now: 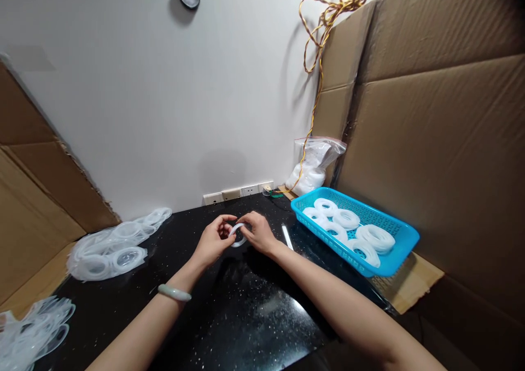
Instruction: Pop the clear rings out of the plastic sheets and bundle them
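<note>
left hand (213, 241): grip closed, fingers curled | right hand (259, 232): grip closed, fingers curled | hands almost touching

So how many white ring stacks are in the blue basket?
6: far stack, left stack, centre stack, near-left stack, right stack, front stack, all in the blue basket; more could hide underneath.

- Translucent white ring (238, 244): the one I grip, reference point for this legend.
- Black worktop (262, 305): glossy, flecked with fine white specks, beneath the ring.
- Turquoise basket (389, 264): lattice-patterned, right of the ring.
- Stacked white rings (344, 219): opaque-looking white, inside that basket.
- Clear plastic rings (109, 253): milky, left of the ring.
- My bangle (174, 293): pale green, faintly mottled, nearer me than the ring.
- Brown corrugated cardboard (430, 157): far right of the ring.
- Twisted cord (324, 37): yellow and brown, beyond the ring.
</note>
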Demonstrator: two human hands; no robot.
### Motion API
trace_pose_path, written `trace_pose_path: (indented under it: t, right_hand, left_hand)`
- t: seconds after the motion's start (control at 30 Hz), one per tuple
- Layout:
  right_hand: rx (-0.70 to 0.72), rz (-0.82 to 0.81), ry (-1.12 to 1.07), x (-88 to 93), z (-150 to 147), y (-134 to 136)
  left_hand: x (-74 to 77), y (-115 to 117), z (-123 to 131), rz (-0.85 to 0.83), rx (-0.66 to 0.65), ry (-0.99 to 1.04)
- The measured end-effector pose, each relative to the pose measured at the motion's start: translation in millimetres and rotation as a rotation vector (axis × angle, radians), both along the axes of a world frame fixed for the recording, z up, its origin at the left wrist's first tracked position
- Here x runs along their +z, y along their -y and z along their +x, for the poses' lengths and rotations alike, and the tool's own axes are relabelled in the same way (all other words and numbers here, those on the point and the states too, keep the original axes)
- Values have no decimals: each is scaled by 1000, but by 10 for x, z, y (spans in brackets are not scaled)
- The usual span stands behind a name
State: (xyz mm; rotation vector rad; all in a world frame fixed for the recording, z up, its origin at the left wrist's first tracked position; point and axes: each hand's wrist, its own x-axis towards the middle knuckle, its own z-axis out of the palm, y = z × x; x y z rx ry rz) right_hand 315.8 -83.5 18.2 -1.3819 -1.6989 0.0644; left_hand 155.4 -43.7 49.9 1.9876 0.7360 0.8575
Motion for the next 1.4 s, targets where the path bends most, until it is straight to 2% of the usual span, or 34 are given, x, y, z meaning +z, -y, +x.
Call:
trace_pose_path:
  t: [0.07,0.13,0.23,0.4,0.6,0.73,0.87,1.07,1.2,1.3,1.4]
  right_hand:
    - [-6,71,92,-1,-36,9]
    - [-18,150,152,-8,-89,16]
    - [-28,180,130,-21,-140,23]
    - [12,88,123,-39,-144,10]
    - [10,152,391,1,-241,4]
    - [5,151,561,28,-231,-18]
    - [-4,148,632,10,-189,-33]
    - [-26,211,659,0,-249,-36]
    - [-93,126,650,210,-220,46]
    - [-156,35,637,523,-42,198]
    - [-243,-30,657,866,291,417]
  left_hand:
    - [-8,8,-32,-107,-51,64]
    - [8,29,-61,-131,-75,89]
    - [47,53,-108,-168,-82,106]
    - [35,33,-207,-234,-18,147]
    - [-122,56,-317,-230,-1,86]
    - [-161,99,-341,-251,44,60]
    - [-173,119,-345,-290,118,51]
    - [-247,10,-409,-303,221,109]
    - [-306,-27,-411,-323,141,106]
    - [-360,-27,-381,-281,84,86]
    - [-424,-37,-367,-230,103,14]
